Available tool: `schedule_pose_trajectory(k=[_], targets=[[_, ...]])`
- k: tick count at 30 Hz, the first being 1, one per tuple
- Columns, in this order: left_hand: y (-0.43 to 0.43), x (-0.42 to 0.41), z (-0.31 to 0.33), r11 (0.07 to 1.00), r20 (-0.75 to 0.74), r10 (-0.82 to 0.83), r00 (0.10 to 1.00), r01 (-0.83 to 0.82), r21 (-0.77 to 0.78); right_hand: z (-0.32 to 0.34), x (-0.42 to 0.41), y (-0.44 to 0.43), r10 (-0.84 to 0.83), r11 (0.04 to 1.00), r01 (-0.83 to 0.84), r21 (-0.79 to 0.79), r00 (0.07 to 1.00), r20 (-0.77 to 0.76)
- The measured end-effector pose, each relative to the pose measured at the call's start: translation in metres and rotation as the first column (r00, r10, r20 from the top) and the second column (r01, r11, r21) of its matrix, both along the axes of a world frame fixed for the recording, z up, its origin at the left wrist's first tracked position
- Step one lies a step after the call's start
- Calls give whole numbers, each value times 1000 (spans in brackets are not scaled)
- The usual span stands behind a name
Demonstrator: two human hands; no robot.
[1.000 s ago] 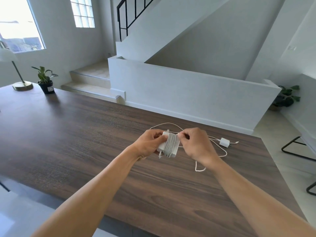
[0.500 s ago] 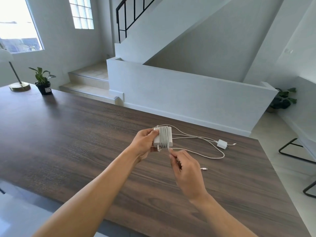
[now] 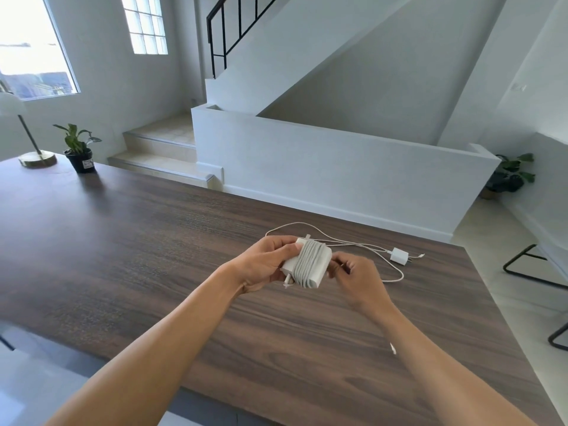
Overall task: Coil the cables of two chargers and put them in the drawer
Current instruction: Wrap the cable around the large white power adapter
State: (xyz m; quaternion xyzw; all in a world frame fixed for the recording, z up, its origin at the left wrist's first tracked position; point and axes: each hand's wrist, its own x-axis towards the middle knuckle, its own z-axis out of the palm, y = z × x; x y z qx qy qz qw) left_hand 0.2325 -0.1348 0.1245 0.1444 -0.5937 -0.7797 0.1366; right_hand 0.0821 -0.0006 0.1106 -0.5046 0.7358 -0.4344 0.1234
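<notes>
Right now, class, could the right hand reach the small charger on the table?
Probably yes: small charger lies just beyond the right hand, nothing blocking; but that hand is pinching a cable.

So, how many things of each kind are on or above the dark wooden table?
Chargers: 2 (large square white charger, cable wound round it; small white plug charger)
Potted green plant: 1
Brass-footed lamp: 1
Total: 4

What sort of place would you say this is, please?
Most likely a home's open living or dining area: a tiled staircase with a black railing rises behind a long wooden table that carries a lamp and a potted plant.
</notes>
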Motion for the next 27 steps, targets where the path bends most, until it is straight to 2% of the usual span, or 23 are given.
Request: schedule_pose_trajectory(k=[4, 6, 10, 16, 19, 24, 27], targets=[[3, 1, 0, 989, 63, -64, 996, 72, -130, 23, -16, -5, 48, 991, -37, 125, 995, -84], [3, 1, -1, 988, 69, -62, 996, 71, -139, 33, -18, -6, 76, 981, -54, 187, 991, -110], [1, 1, -6, 981, 95, 9, 995, 9, -192, 44, -13, -6, 51, 971, -21, 240, 992, -119], [4, -4, -10, 941, 148, 39, 988, 13, -337, 40, -7, -9, -9, 961, 44, 273, 992, -128], [2, -7, -10, 910, 186, 26, 982, 54, -411, 41, -9, -12, -50, 935, 64, 350, 998, -49], [4, -8, -12, 814, 232, -38, 972, 165, -557, 39, -14, -20, -156, 868, 32, 495, 965, 212], [8, -8, -13, 799, 247, -49, 968, 186, -572, 40, -15, -22, -157, 836, 5, 549, 960, 231]])
